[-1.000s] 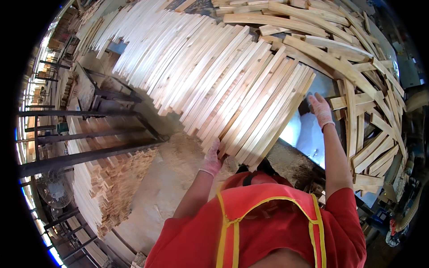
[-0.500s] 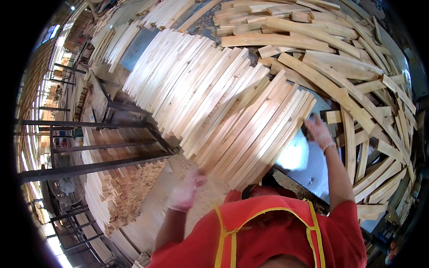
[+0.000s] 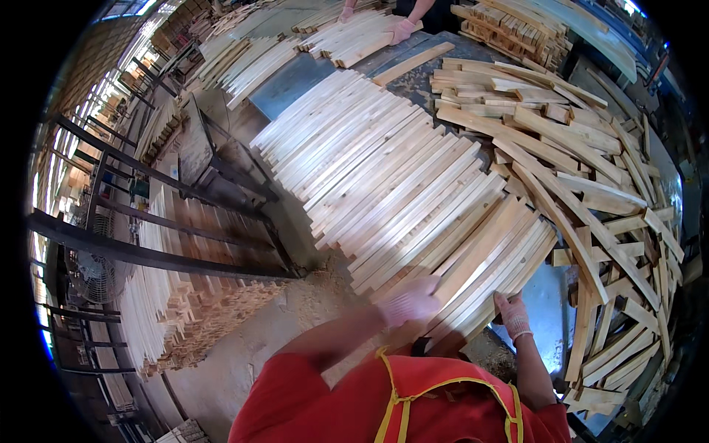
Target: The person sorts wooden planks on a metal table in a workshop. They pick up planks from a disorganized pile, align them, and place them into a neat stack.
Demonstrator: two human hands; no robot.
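A long row of pale wooden slats (image 3: 369,170) lies side by side across the table in front of me. My left hand (image 3: 410,301), in a whitish glove and smeared by motion, is closed at the near end of a browner wooden slat (image 3: 484,242) that lies a little askew over its neighbours. At the row's right edge is my gloved right hand (image 3: 512,314), its bent fingers closed against the outermost slat. Its fingertips are partly in shadow.
Loose boards (image 3: 583,170) lie heaped and crossed on the right. A dark metal rack (image 3: 170,255) with stacked slats (image 3: 199,310) stands at left. Beyond the row, another person's gloved hand (image 3: 402,31) rests on more slats. A single board (image 3: 413,63) lies nearby.
My left hand has moved right, from beside the row onto the slat ends. My right hand has come nearer to me along the edge. The view has shifted, bringing another person's hands into sight.
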